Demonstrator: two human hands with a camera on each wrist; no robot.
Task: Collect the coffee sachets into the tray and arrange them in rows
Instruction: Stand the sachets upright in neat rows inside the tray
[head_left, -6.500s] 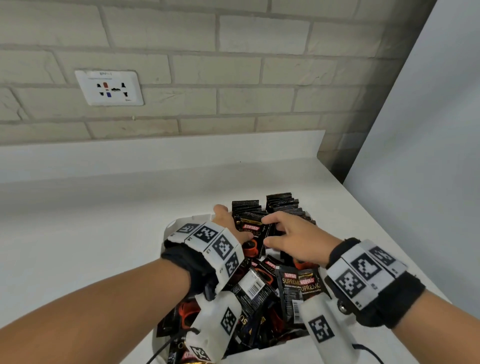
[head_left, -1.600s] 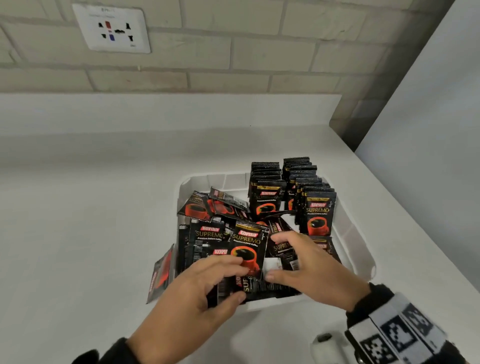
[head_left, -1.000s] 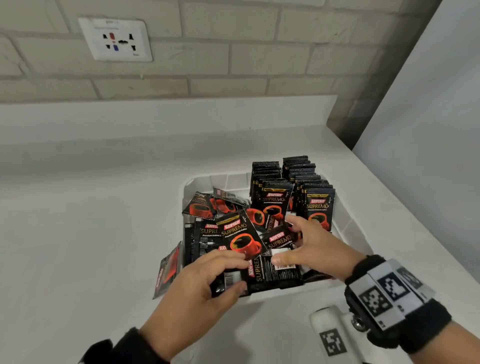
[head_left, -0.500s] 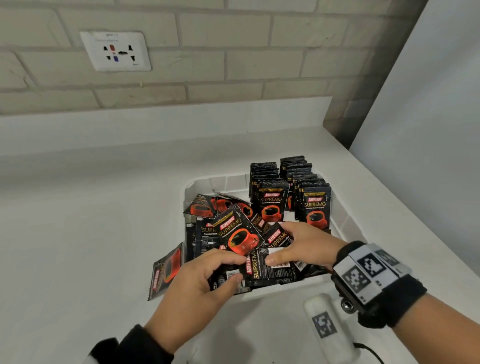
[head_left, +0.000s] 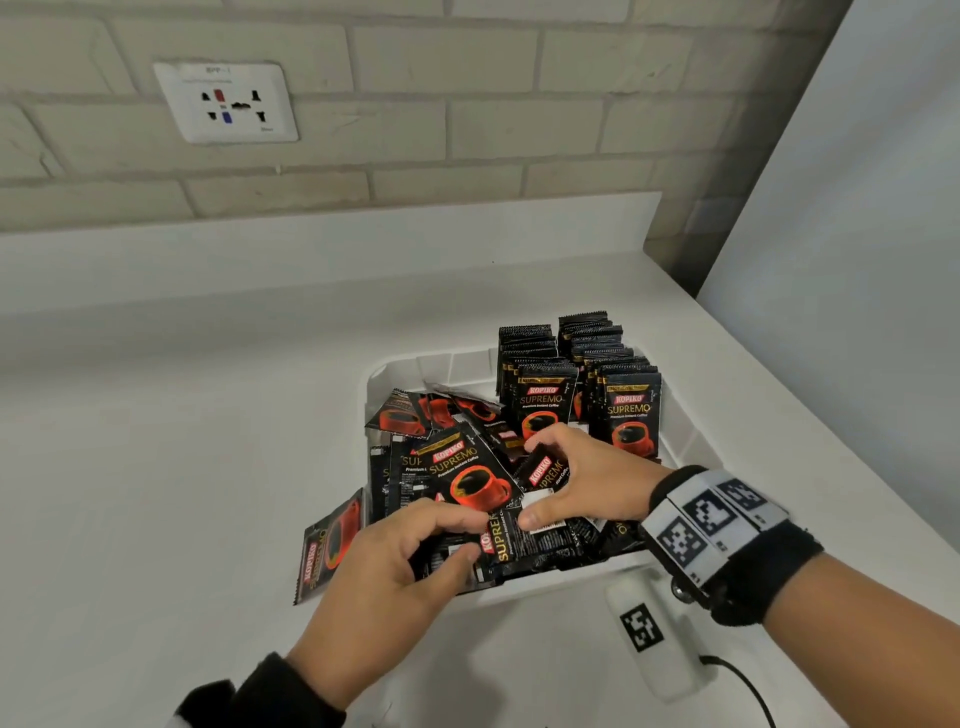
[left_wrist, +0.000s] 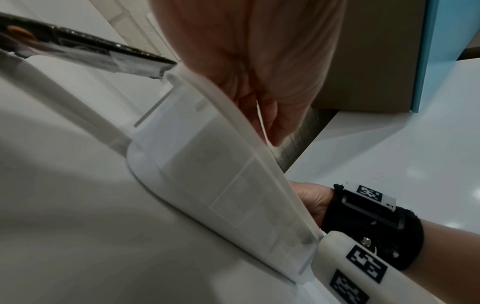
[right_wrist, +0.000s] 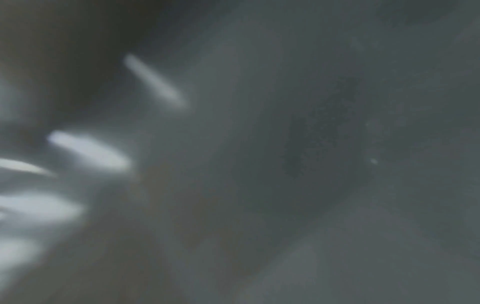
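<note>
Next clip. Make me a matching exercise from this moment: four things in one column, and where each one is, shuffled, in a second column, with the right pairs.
Things
1. upright sachet rows
2. stray sachet
3. wall socket
4. loose sachet heap

Places
A. on the brick wall
B. far end of the tray
C. near part of the tray, under both hands
D. on the counter, leaning against the tray's left wall

Pairs: 1-B, 2-D, 3-A, 4-C

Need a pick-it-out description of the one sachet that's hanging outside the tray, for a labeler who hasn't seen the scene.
Start at the white tray on the white counter, under the wall socket. Go to the tray's near-left corner, just left of the left hand. The stray sachet leans there against the outside of the wall, red cup showing; every other sachet sits inside the tray, loose or upright in two rows.
</note>
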